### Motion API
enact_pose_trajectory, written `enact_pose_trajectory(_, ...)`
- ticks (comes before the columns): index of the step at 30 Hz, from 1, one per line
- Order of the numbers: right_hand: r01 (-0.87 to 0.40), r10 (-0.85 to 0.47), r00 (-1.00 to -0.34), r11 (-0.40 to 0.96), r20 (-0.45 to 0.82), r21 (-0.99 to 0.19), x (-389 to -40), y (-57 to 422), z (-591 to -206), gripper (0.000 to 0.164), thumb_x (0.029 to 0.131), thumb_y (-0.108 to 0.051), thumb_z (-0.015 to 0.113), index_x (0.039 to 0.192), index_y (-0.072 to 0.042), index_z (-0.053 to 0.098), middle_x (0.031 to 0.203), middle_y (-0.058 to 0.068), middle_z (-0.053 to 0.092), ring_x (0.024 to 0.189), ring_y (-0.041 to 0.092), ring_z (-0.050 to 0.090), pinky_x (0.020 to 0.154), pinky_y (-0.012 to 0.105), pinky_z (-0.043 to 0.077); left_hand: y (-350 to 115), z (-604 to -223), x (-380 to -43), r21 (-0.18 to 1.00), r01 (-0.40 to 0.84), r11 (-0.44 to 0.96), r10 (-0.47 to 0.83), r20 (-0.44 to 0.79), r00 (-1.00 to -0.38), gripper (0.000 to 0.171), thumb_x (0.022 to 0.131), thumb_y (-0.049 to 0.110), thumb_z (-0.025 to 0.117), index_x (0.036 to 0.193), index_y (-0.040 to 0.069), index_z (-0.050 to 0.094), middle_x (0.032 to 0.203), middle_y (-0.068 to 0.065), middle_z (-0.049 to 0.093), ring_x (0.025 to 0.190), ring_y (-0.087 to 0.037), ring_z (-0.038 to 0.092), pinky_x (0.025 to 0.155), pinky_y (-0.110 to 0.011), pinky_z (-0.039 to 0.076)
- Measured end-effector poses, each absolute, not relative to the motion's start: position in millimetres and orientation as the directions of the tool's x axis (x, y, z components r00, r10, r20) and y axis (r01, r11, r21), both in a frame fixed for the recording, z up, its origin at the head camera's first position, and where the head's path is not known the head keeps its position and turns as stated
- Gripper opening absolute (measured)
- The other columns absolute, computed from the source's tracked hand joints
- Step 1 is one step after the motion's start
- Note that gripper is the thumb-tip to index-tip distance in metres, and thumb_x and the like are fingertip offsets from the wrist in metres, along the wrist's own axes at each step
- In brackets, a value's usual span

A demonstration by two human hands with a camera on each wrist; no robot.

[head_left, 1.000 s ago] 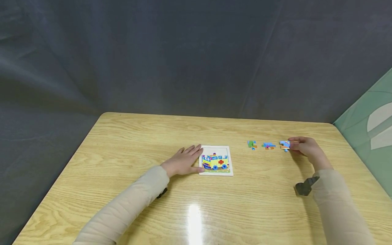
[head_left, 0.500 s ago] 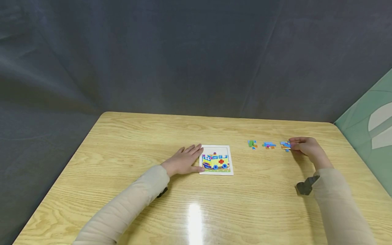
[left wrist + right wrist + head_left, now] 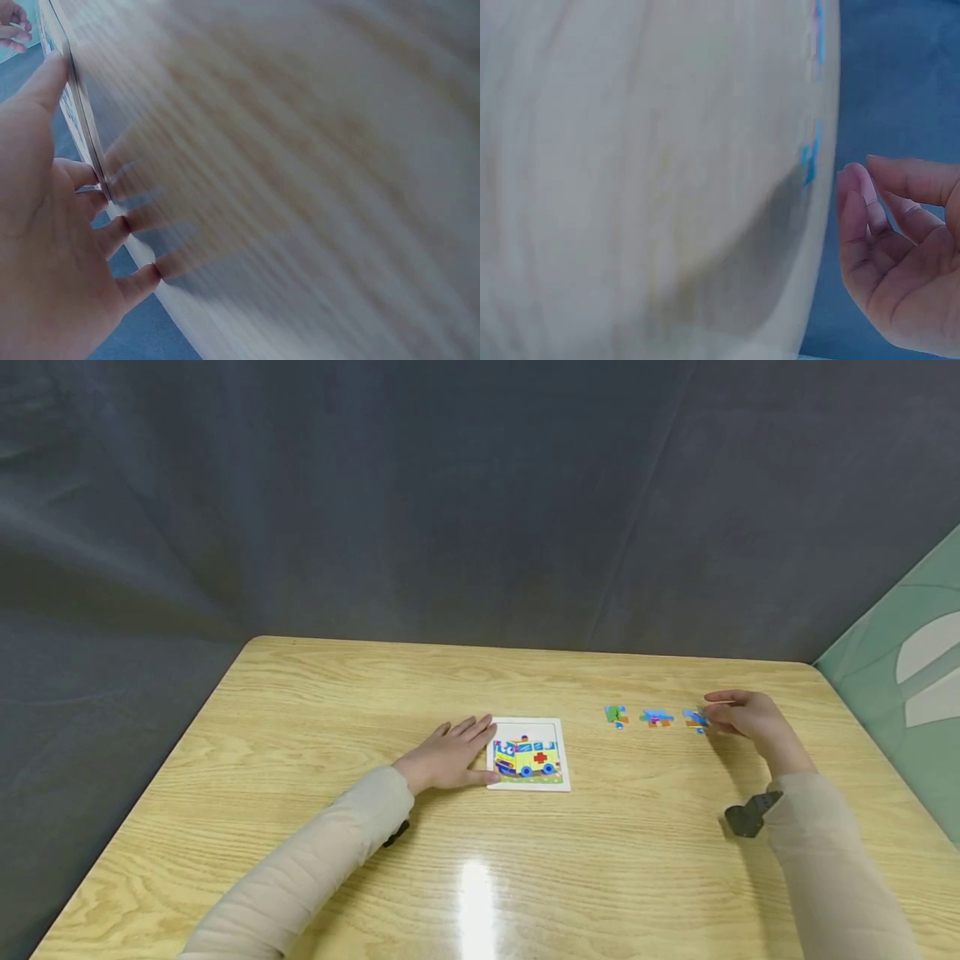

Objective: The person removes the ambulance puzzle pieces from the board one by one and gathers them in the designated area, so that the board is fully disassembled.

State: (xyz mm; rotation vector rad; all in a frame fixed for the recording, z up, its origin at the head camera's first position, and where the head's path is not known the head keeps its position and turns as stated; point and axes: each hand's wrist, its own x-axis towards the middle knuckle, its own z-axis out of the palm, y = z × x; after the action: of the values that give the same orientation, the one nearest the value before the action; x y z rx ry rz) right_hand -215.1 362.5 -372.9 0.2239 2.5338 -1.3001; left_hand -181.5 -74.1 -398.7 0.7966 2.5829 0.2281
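My left hand point(image 3: 444, 760) lies spread over the left side of a white-framed jigsaw puzzle board point(image 3: 566, 760). An ambulance picture point(image 3: 528, 758) fills the board's lower part, and the upper strip is plain white. In the left wrist view, the fingers point(image 3: 139, 285) reach down to the table by the board's edge. To the right lies a row of three loose puzzle pieces: a green and blue piece point(image 3: 617, 716), a blue and pink piece point(image 3: 657, 718) and a blue and orange piece point(image 3: 694, 719). Beside the last one, my right hand point(image 3: 753, 722) hovers with loosely bent fingers, holding nothing.
The wooden table point(image 3: 600, 860) has a bright reflection near its front. A dark curtain point(image 3: 480, 510) hangs behind it, and a green panel point(image 3: 885, 652) stands at the right. A black wrist camera point(image 3: 746, 818) sits under the right sleeve.
The right fingers, earlier on the blue and orange piece, have let go of it and drawn slightly apart; the piece now lies flat on the table. The left hand stays put.
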Motion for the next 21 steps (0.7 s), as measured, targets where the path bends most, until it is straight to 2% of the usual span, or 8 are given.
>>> enact_pose_trajectory(4,0.206,-0.038,-0.957,0.608,-0.288,-0.766,-216,349,-366,0.055,0.098,-0.012,0.051,0.14,0.017,0.03,0.077,-0.031,0.054,0.072,-0.016,0.054,0.071,0.012,0.052,-74,-400,-182,0.268,0.489,0.83,0.557,-0.358,-0.75,0.083,0.093,0.063,0.041,0.156,0.019,0.008,0.163,0.003,-0.001,0.151,-0.022,0.004,0.122,-0.051,0.009)
enact_pose_trajectory(7,0.175,-0.068,-0.959,0.621,-0.275,-0.764,-217,333,-360,0.055,0.099,-0.012,0.05,0.142,0.015,0.029,0.084,-0.025,0.056,0.074,-0.016,0.054,0.074,0.014,0.052,-73,-401,-182,0.258,0.48,0.839,0.544,-0.368,-0.754,0.083,0.093,0.064,0.041,0.155,0.021,0.007,0.163,0.005,-0.001,0.152,-0.02,0.004,0.123,-0.05,0.008)
enact_pose_trajectory(12,0.117,-0.124,-0.961,0.628,-0.247,-0.769,-218,300,-354,0.052,0.097,-0.01,0.053,0.139,0.013,0.036,0.091,-0.017,0.061,0.076,-0.013,0.056,0.075,0.017,0.053,-72,-400,-183,0.247,0.475,0.844,0.536,-0.387,-0.75,0.086,0.091,0.065,0.043,0.156,0.021,0.007,0.163,0.006,-0.002,0.152,-0.02,0.002,0.123,-0.05,0.007)
enact_pose_trajectory(15,0.076,-0.168,-0.958,0.627,-0.23,-0.775,-216,278,-352,0.049,0.096,-0.01,0.054,0.137,0.011,0.04,0.1,0.0,0.066,0.076,-0.006,0.057,0.07,0.021,0.052,-72,-398,-183,0.253,0.475,0.843,0.538,-0.387,-0.748,0.087,0.091,0.065,0.044,0.156,0.021,0.007,0.163,0.006,-0.002,0.152,-0.02,0.002,0.123,-0.05,0.007)
enact_pose_trajectory(19,0.023,-0.224,-0.952,0.625,-0.207,-0.78,-212,247,-353,0.044,0.095,-0.007,0.055,0.133,0.011,0.045,0.111,0.022,0.062,0.079,0.001,0.059,0.07,0.024,0.051,-73,-400,-183,0.255,0.481,0.839,0.544,-0.383,-0.747,0.088,0.091,0.066,0.044,0.155,0.02,0.005,0.163,0.005,-0.003,0.152,-0.019,0.002,0.123,-0.05,0.008)
enact_pose_trajectory(21,-0.002,-0.251,-0.948,0.62,-0.196,-0.785,-211,231,-355,0.041,0.094,-0.004,0.055,0.131,0.012,0.047,0.109,0.024,0.063,0.083,0.004,0.061,0.074,0.024,0.052,-74,-401,-184,0.259,0.482,0.837,0.547,-0.379,-0.746,0.089,0.09,0.066,0.044,0.155,0.02,0.005,0.163,0.005,-0.003,0.152,-0.02,0.003,0.123,-0.05,0.008)
